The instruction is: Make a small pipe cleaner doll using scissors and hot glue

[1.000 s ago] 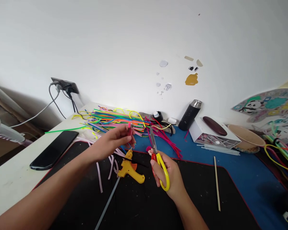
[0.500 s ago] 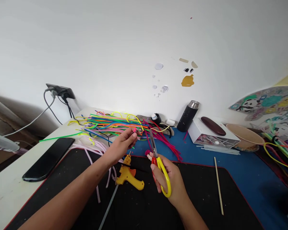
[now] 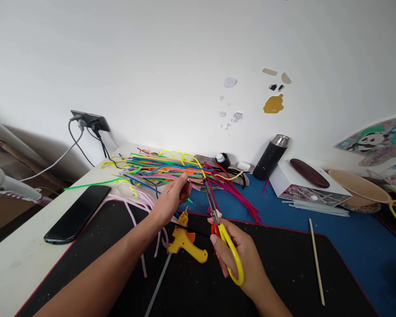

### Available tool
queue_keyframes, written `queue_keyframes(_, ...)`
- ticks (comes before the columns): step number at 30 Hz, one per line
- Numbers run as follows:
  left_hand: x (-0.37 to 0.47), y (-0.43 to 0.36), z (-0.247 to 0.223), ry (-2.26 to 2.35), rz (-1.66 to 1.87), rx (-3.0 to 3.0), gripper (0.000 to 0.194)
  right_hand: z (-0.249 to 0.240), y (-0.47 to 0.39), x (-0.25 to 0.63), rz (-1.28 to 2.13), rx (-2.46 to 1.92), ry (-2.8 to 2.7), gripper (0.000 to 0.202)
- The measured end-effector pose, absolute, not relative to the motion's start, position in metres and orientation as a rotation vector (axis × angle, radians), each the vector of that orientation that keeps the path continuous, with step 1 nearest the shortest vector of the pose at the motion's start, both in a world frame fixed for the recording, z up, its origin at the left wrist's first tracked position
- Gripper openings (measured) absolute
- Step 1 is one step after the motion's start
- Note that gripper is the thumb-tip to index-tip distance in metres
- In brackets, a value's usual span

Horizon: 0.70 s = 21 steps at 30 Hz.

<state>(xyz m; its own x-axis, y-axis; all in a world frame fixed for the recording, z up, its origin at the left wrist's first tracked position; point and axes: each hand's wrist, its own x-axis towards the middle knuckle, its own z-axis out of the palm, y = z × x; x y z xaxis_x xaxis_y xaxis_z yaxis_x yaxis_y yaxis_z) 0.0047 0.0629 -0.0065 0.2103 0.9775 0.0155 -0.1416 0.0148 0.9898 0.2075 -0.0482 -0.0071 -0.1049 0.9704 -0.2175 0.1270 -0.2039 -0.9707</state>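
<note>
My right hand (image 3: pixel 242 253) is wrapped round scissors (image 3: pixel 212 200) with one yellow and one red handle. Their blades point up and away and look closed or nearly so. A small pale piece (image 3: pixel 218 214) shows behind the scissors at my right fingers; how it is held I cannot tell. My left hand (image 3: pixel 171 196) is closed in a pinch, with a tiny dark-and-white bit at its fingertips, too small to name. It is left of the blade tips, in front of a heap of coloured pipe cleaners (image 3: pixel 161 165). Below the hands lies a yellow glue gun (image 3: pixel 185 244), a glue stick in its back.
A black phone (image 3: pixel 77 213) lies at left by pale lilac pipe cleaners (image 3: pixel 141 200). A black mat (image 3: pixel 267 273) covers the front. At right are a wooden stick (image 3: pixel 317 262), a black flask (image 3: pixel 271 157), a white box (image 3: pixel 312 178), clear glue sticks (image 3: pixel 318 208) and a bowl (image 3: pixel 359 187).
The whole view has shifted, so most things sit further right. The pink tip at my left fingers no longer shows, and the pink-and-white piece by my right fingers is more hidden.
</note>
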Motion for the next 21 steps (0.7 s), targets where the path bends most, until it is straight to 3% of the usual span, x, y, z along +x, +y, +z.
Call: queue_keyframes(21, 0.013, 0.057, 0.006, 1.116, 1.06, 1.331, 0.054, -0.019, -0.052, 0.207, 1.487, -1.362, -1.31, 0.061)
